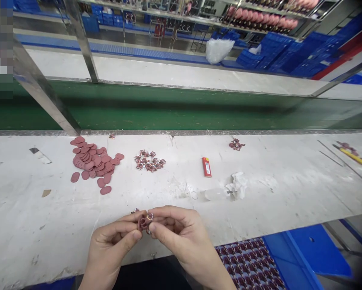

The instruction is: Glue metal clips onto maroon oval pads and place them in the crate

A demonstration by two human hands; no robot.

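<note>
My left hand (114, 245) and my right hand (177, 233) meet at the near edge of the white worktable (259, 209). Both pinch one small dark red piece with a metal ring (145, 220) between fingertips and thumbs. Farther back on the left lies a heap of dark red oval tags (92, 161). To its right sits a small cluster of dark red clips with metal rings (149, 160).
A red lighter (206, 166) lies mid-table, crumpled clear plastic (233, 188) beside it. Another small cluster of clips (236, 143) sits at the far edge. A yellow tool (356, 158) lies far right. A blue crate of finished dark red pieces (250, 264) stands below. A green conveyor belt (181, 108) runs behind.
</note>
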